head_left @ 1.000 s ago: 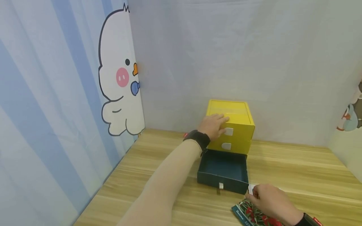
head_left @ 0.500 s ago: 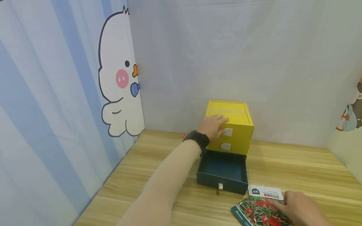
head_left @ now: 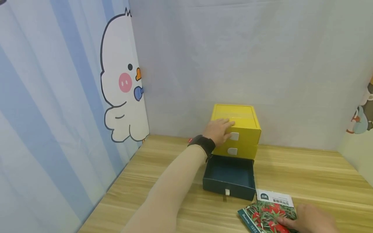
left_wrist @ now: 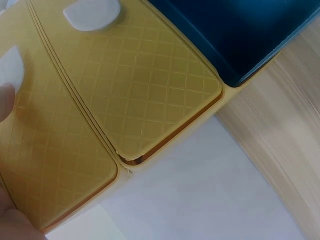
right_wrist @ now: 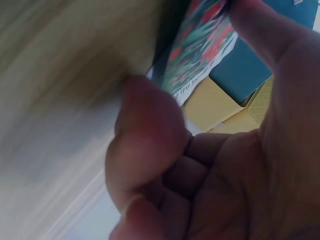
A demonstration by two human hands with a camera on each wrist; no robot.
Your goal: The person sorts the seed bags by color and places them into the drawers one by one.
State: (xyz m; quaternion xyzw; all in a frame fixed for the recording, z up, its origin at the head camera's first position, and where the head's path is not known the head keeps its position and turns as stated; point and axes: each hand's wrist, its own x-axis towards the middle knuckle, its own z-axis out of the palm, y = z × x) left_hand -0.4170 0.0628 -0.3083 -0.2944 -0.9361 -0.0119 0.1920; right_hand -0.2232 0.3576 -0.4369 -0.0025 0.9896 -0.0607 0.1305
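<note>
A yellow drawer box [head_left: 242, 116] stands at the back of the wooden table [head_left: 306, 171]. Its two upper drawers are closed, each with a white tab. The dark blue bottom drawer [head_left: 230, 176] is pulled out and nothing shows inside. My left hand [head_left: 220, 129] rests with straight fingers on the box's top front edge; the left wrist view shows the yellow fronts [left_wrist: 150, 100] and a fingertip [left_wrist: 5, 100]. My right hand [head_left: 311, 220] pinches the right edge of a flat packet [head_left: 268, 210] printed with red flowers, just right of the open drawer. The packet [right_wrist: 200, 45] shows between thumb and fingers.
A curtain with a cartoon duck [head_left: 122, 81] hangs along the left side, and a pale cloth wall [head_left: 233, 48] closes off the back. Bare wood spreads to the right of the box and in front of the drawer.
My right hand has slid from the packet's upper left corner toward its lower right edge, uncovering the white header. The left hand and the box have stayed put.
</note>
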